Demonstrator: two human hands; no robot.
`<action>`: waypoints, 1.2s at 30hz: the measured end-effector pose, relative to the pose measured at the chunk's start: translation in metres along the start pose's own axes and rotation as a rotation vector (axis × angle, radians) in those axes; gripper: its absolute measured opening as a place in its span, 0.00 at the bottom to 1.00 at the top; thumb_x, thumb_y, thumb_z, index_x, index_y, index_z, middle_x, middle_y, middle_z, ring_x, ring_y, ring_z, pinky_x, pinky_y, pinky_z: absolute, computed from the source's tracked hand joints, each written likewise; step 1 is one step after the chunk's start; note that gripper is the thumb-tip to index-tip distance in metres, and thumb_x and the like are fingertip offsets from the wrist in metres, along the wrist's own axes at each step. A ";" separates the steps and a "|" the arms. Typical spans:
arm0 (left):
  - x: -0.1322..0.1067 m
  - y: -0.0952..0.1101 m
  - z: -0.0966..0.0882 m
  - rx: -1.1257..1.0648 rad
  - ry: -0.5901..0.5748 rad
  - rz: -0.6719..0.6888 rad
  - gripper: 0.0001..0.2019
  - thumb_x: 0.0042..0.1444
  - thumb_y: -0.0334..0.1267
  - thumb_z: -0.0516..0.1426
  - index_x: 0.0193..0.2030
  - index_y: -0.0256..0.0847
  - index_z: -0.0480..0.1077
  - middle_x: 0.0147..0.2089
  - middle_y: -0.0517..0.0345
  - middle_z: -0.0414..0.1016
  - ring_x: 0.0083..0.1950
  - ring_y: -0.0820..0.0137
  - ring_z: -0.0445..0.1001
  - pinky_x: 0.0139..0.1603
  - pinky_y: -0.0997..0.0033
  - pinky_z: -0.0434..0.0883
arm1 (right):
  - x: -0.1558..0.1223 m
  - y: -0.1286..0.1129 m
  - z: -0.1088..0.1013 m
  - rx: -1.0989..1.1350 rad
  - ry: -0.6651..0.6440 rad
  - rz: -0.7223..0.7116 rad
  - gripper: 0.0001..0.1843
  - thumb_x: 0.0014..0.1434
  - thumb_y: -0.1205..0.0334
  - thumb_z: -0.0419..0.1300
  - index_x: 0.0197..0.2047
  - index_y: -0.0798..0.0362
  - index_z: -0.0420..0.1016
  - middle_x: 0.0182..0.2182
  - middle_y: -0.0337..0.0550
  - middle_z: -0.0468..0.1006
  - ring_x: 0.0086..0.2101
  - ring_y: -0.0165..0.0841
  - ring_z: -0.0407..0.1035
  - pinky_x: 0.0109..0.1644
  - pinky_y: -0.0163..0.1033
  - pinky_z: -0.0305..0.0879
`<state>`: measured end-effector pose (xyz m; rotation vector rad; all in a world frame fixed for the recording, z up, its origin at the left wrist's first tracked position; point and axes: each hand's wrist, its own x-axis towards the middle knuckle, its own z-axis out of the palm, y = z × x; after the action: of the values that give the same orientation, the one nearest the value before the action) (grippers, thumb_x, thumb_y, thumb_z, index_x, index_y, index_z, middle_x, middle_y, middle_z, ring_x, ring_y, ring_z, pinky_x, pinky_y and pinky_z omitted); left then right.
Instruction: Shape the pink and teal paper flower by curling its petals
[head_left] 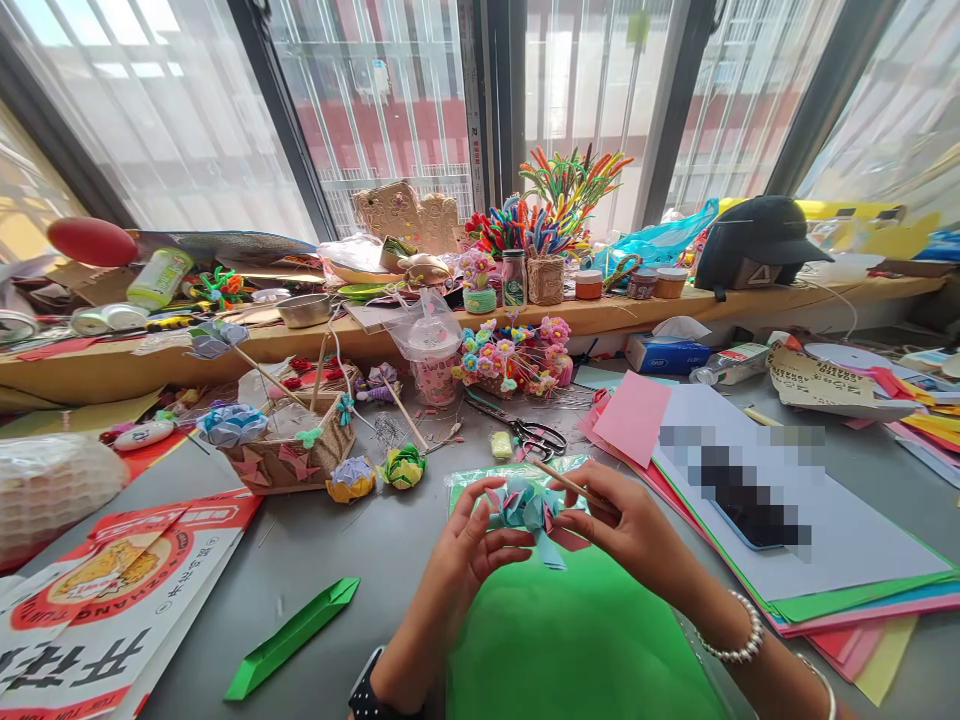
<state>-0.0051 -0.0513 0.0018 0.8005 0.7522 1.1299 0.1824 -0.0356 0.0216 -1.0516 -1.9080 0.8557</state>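
Note:
A folded paper flower [525,508] in light blue and pink is held up between my two hands. My left hand [480,535] grips its left side, fingers curled around the petals. A thin wooden stick [571,485] lies in the closed fingers of my right hand [626,520], which also touches the flower's right side. Below both hands is a green sheet [585,640]. To the left on the table lies a folded green paper strip [292,640].
Black scissors [532,435] lie beyond my hands. At left are a cardboard basket [300,460] and paper flowers, including a yellow-green one [403,466]. Stacked coloured paper [810,520] bears a phone [750,500] at right. A cluttered wooden ledge [420,330] runs along the windows.

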 end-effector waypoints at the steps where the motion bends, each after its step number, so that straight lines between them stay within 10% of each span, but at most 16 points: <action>1: 0.000 0.001 0.001 -0.001 0.023 -0.010 0.20 0.48 0.47 0.58 0.45 0.43 0.59 0.32 0.55 0.78 0.32 0.69 0.77 0.35 0.71 0.70 | 0.000 0.001 0.000 -0.015 0.021 -0.006 0.14 0.55 0.52 0.57 0.40 0.53 0.70 0.31 0.41 0.69 0.24 0.27 0.60 0.25 0.32 0.56; 9: 0.001 -0.002 0.006 0.039 0.241 0.167 0.15 0.40 0.38 0.64 0.34 0.40 0.65 0.34 0.60 0.74 0.37 0.70 0.74 0.43 0.70 0.70 | 0.003 0.004 -0.003 -0.110 0.291 -0.031 0.13 0.60 0.55 0.50 0.42 0.53 0.69 0.35 0.44 0.68 0.29 0.31 0.62 0.32 0.35 0.60; 14: 0.002 -0.006 0.008 0.054 0.351 0.188 0.15 0.36 0.37 0.66 0.30 0.38 0.66 0.31 0.61 0.72 0.36 0.71 0.72 0.40 0.71 0.69 | -0.001 -0.001 0.003 -0.089 0.191 -0.083 0.14 0.62 0.58 0.47 0.34 0.53 0.71 0.27 0.41 0.71 0.28 0.31 0.65 0.32 0.34 0.60; 24: 0.002 -0.016 0.001 0.253 0.251 0.264 0.14 0.42 0.37 0.63 0.29 0.40 0.60 0.31 0.61 0.72 0.33 0.72 0.72 0.29 0.77 0.64 | -0.007 -0.003 0.021 -0.009 0.019 0.087 0.10 0.60 0.55 0.50 0.35 0.51 0.67 0.24 0.36 0.76 0.23 0.28 0.65 0.23 0.30 0.56; 36: 0.001 -0.012 0.010 0.119 0.220 0.250 0.27 0.39 0.35 0.65 0.47 0.44 0.60 0.40 0.58 0.69 0.44 0.65 0.73 0.44 0.69 0.69 | -0.001 -0.001 0.016 0.014 0.079 0.110 0.10 0.57 0.56 0.54 0.32 0.53 0.72 0.27 0.38 0.73 0.23 0.26 0.60 0.24 0.30 0.55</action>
<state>0.0095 -0.0545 -0.0033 0.8967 0.9274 1.4241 0.1687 -0.0395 0.0146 -1.1735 -1.7891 0.8749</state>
